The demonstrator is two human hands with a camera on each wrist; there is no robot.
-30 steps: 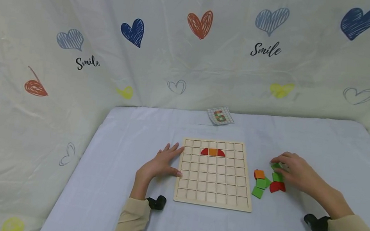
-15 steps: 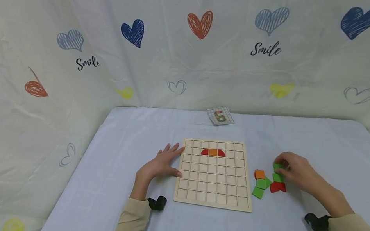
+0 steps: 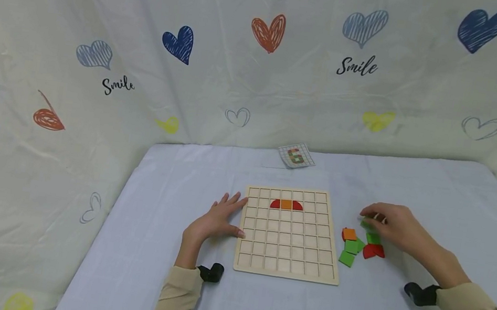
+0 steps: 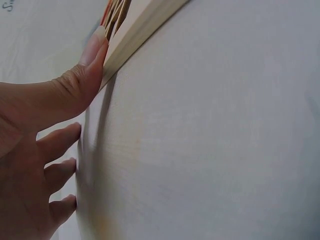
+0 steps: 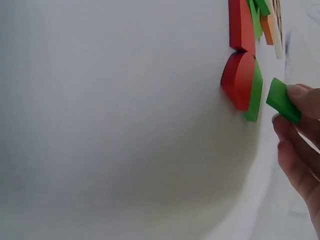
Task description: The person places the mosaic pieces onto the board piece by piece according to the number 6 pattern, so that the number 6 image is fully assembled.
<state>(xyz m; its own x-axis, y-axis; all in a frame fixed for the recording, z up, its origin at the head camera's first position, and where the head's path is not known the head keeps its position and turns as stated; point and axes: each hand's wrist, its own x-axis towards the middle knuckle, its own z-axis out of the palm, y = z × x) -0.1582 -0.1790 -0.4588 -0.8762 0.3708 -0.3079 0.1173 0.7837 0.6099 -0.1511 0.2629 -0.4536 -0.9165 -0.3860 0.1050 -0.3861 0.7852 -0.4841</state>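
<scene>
A square wooden grid board point(image 3: 291, 239) lies mid-table, with a red quarter-round tile point(image 3: 275, 204), an orange square tile point(image 3: 286, 204) and another red quarter-round tile point(image 3: 297, 206) side by side in an upper row. My left hand point(image 3: 217, 218) rests at the board's left edge, fingers spread, the thumb point(image 4: 92, 55) touching the rim in the left wrist view. To the right of the board, my right hand point(image 3: 393, 226) pinches a green tile point(image 5: 282, 100) between thumb and fingers, just above the table. Part of that tile is hidden by the fingers.
Between board and right hand lies a loose group of tiles: an orange one point(image 3: 349, 234), several green ones point(image 3: 347, 258) and red ones point(image 3: 373, 251). A card point(image 3: 296, 155) with a coloured grid pattern lies at the table's back edge, before a hanging printed sheet point(image 3: 212, 76).
The right hand drew slightly right, then shifted back left with the green tile now pinched and lifted. Left hand and board stay where they were.
</scene>
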